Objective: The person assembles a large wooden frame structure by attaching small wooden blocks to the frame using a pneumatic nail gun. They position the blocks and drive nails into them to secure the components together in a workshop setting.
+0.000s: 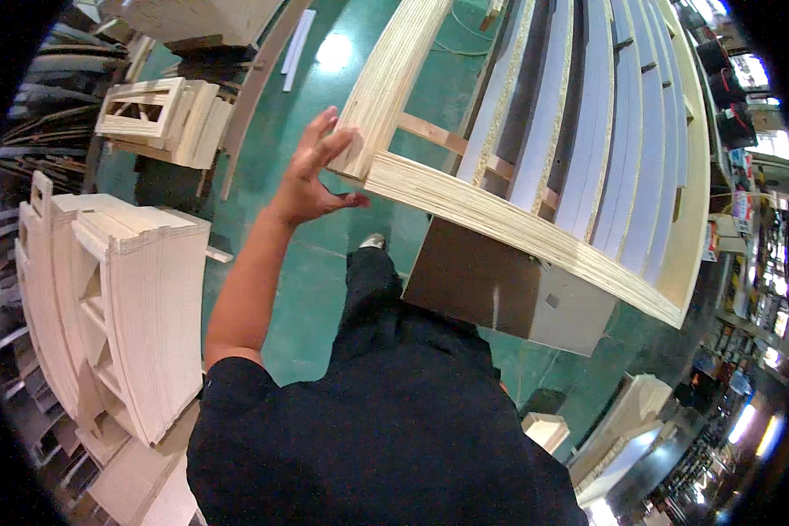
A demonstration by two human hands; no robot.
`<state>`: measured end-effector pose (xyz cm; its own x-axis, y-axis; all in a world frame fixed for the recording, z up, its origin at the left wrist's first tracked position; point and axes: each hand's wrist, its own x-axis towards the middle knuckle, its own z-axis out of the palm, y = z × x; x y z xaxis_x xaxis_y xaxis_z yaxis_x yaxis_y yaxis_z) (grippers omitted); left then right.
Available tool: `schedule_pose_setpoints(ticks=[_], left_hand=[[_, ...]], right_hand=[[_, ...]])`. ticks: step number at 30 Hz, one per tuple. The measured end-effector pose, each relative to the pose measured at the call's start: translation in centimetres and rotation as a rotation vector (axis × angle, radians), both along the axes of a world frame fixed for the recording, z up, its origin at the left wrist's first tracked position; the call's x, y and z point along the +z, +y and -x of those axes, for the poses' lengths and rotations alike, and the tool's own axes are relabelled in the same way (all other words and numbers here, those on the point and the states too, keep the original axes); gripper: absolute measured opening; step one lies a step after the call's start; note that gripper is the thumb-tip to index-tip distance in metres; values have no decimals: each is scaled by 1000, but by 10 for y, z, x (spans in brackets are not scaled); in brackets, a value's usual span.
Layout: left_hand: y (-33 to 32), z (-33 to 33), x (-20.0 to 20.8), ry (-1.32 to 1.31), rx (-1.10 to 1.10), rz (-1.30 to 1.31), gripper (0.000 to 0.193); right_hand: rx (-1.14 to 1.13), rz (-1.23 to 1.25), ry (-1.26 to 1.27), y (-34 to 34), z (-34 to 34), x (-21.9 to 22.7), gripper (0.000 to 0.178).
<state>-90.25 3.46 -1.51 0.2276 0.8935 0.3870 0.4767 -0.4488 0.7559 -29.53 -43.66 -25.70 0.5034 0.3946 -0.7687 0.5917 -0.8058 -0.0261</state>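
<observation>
My left hand (311, 175) is beside the near left corner of a large pale wooden frame (517, 228). Its fingers and thumb are spread apart and curved round the corner, with nothing gripped between them. Whether the fingertips touch the wood I cannot tell. A thick side rail (394, 79) of the frame runs away from me. Inside the frame several grey-white boards (579, 131) with rough chipboard edges stand in a row. Under the front rail a brown-and-grey panel (491, 285) shows. My right hand is out of sight.
On the left stands a tall stack of pale wooden frames (149, 307), with a smaller stack (162, 114) beyond it. Long boards lie on the green floor (307, 272). Low at the right are leaning boards (618, 438) and a small wooden box (545, 430).
</observation>
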Motion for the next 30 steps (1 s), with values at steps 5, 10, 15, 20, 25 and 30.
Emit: schedule_pose_setpoints(ticks=[5,10,15,20,25,30], left_hand=[[2,-15,-4,-208,42,0,94],[2,-1,-3,-178,33,2,89],[4,-4,-5,-221,29,-21,80],[4,-10,-11,-193,46,-42,75],[4,-13,-5,-190,32,0,77],[5,-13,-17,-181,38,27,82]], right_hand=[[-3,48,-24,-20,37,1,44],[141,-14,-111,2,61,25,43],[64,23,-60,7,97,52,42],[52,-8,35,35,132,85,42],[46,-40,-54,59,173,96,44],[104,-118,44,50,180,71,48]])
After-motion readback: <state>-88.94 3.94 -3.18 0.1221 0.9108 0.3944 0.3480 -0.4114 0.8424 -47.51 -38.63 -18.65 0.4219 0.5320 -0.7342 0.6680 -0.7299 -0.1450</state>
